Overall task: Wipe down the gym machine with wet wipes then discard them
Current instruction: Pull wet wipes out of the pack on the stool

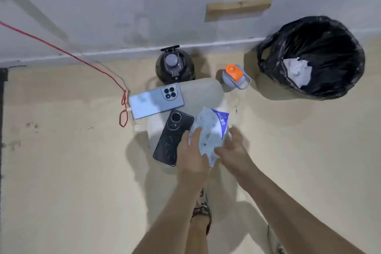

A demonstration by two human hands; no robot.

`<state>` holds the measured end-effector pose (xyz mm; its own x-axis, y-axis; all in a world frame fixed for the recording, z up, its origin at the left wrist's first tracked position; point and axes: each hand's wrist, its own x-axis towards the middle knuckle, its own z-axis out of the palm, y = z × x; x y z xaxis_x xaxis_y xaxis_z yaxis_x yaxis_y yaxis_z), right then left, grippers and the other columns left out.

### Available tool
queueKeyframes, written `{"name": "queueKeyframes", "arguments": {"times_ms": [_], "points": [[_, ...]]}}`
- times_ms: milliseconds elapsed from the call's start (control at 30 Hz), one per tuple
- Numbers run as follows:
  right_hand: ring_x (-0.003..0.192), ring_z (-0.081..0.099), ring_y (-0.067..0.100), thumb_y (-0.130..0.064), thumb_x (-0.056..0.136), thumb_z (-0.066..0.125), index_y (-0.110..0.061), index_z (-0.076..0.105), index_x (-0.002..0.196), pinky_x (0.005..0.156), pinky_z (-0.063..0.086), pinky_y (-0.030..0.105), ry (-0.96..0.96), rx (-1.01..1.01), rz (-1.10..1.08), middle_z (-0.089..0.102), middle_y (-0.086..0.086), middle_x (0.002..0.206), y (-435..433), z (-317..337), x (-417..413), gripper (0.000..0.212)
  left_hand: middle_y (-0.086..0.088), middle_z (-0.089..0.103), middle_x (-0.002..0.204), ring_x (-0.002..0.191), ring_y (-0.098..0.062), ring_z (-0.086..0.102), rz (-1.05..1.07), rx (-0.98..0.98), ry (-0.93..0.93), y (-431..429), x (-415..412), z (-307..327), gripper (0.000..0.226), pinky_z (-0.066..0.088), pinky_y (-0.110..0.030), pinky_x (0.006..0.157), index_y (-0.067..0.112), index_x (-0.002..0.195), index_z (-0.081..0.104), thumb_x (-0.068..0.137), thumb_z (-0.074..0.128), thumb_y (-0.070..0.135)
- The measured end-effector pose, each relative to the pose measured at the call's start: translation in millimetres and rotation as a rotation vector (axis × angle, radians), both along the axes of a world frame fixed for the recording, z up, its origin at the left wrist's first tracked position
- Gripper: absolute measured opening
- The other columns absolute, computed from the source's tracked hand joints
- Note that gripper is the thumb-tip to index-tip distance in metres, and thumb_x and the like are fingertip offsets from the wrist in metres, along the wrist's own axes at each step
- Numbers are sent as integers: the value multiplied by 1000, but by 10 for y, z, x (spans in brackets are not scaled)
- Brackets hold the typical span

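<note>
A light blue phone [155, 101] lies at the pale stool's [203, 90] left edge, with a black phone [172, 137] just beside it. The left hand [192, 150] rests straight fingers on the wet wipes pack [212, 128] at the stool's front right corner. The right hand [232, 150] touches the pack's right edge, but I cannot tell whether it grips. A black-lined bin [268, 51] stands on the floor to the right.

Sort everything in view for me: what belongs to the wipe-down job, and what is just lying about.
For the job: wet wipes pack, with the left hand lying on it and the right hand at its edge; black-lined bin; crumpled white wad inside it, likely used wipes.

Lying about: blue phone; black phone; dark bottle; orange-lidded bottle; red cord.
</note>
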<state>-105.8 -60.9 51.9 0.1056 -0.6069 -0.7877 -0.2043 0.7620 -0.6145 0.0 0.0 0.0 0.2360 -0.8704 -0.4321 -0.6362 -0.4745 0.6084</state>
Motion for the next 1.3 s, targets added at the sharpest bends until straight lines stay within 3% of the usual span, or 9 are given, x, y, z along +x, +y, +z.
{"name": "queueKeyframes", "arguments": {"times_ms": [133,233,367,567,733,833,1000,1133,1300], "points": [[80,68,15,7,85,59,-12,61,110,66,53,19,102,71,-32,70,4,96,15,-521,-13,31,-14,54,128,97,-31,58,-184,-93,-42,-158,104,-278,63,47,-31,85,24,133,57,73,53,6],[87,71,21,-5,91,64,-14,69,109,74,58,32,53,100,-125,74,2,92,22,-477,-102,21,5,55,123,105,-11,55,-90,36,102,-178,174,-144,55,45,-25,91,34,132,56,84,67,9],[96,70,19,-18,98,56,-28,68,116,82,58,38,-11,8,-9,74,-6,104,-29,85,-206,24,15,63,99,78,-2,63,106,76,298,-197,154,415,37,53,-25,79,39,120,63,85,72,33],[95,71,23,-13,96,59,-23,69,114,81,59,36,-18,-43,-85,74,2,103,92,878,-259,22,10,52,101,79,-7,56,-139,-201,-80,-80,83,1191,26,46,-23,61,35,108,62,86,58,48],[92,72,15,-11,96,57,-20,68,112,82,57,31,-8,-158,22,75,-2,99,280,1327,-341,22,-1,63,94,85,-14,60,-310,-483,-64,67,64,1530,22,49,-20,79,12,87,70,95,54,23],[95,70,11,-14,93,64,-34,57,122,81,53,21,-23,-191,102,74,-10,99,482,1593,-473,36,10,62,79,72,5,57,-174,-319,44,83,50,1908,14,40,-5,70,18,84,61,95,53,17],[94,63,4,-12,94,61,-61,18,143,85,46,13,-30,-262,208,69,-8,114,870,2040,-786,82,-3,62,60,45,-13,58,210,37,375,-71,-15,2353,7,49,-26,52,8,84,66,90,66,12],[114,47,-19,3,98,44,-45,47,137,93,36,5,-46,-311,360,56,-30,126,969,2286,-878,62,-1,63,66,56,-8,53,184,67,423,24,-189,2498,6,42,-20,52,14,79,72,83,70,9],[104,53,-8,-3,97,43,-37,55,132,82,43,7,90,-267,355,56,-12,120,1043,2349,-948,49,1,59,67,58,-10,47,407,-2,485,57,-225,2579,7,40,-21,54,17,85,72,86,68,12]]}}
